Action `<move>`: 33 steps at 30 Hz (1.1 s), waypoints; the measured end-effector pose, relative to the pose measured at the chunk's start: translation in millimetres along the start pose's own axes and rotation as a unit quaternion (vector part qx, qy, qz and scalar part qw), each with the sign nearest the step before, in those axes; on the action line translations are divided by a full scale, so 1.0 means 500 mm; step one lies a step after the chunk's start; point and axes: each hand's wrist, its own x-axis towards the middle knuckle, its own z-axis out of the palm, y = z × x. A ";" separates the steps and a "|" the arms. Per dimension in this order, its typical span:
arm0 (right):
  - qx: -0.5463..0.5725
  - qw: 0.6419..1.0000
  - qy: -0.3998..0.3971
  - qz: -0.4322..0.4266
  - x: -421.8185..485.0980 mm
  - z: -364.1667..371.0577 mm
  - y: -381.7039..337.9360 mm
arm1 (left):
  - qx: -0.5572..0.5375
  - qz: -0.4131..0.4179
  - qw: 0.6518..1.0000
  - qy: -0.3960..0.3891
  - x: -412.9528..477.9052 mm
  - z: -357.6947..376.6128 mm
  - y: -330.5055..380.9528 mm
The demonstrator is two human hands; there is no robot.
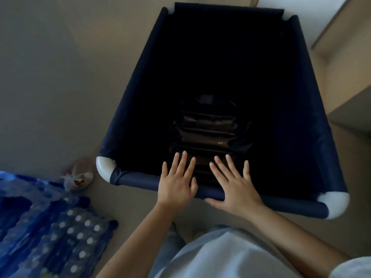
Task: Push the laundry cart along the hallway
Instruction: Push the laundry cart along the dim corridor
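Observation:
The laundry cart [138, 178] is a deep navy fabric bin with white plastic corner joints, seen from above in the middle of the head view. A dark folded bag [206, 127] lies at its bottom. My left hand [175, 183] rests flat on the near rim, fingers spread and pointing forward over the bin. My right hand [233, 187] lies flat beside it on the same rim, thumb hooked under the near side. Neither hand wraps around the rail.
Shrink-wrapped packs of water bottles [66, 231] with white caps lie on the floor at the lower left. A small plastic bag [78, 177] sits by the cart's near left corner. A beige wall and door frame [341, 63] run along the right side.

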 end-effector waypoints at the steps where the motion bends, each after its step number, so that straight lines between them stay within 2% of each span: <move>1: -0.006 1.000 0.002 0.008 0.011 -0.005 -0.009 | 0.003 0.013 1.000 -0.008 0.010 -0.003 -0.015; 8: -0.021 0.997 -0.023 0.076 0.095 -0.029 -0.048 | 0.082 0.152 0.980 -0.102 0.122 -0.024 -0.182; 12: -0.019 0.992 -0.010 0.122 0.121 -0.028 -0.034 | 0.069 0.210 0.966 -0.131 0.179 -0.038 -0.252; 24: -0.034 0.990 -0.017 0.138 0.286 -0.069 0.003 | 0.059 0.224 0.959 -0.161 0.358 -0.057 -0.319; 33: -0.017 0.992 0.004 0.123 0.433 -0.124 0.119 | 0.073 0.233 0.959 -0.140 0.558 -0.069 -0.314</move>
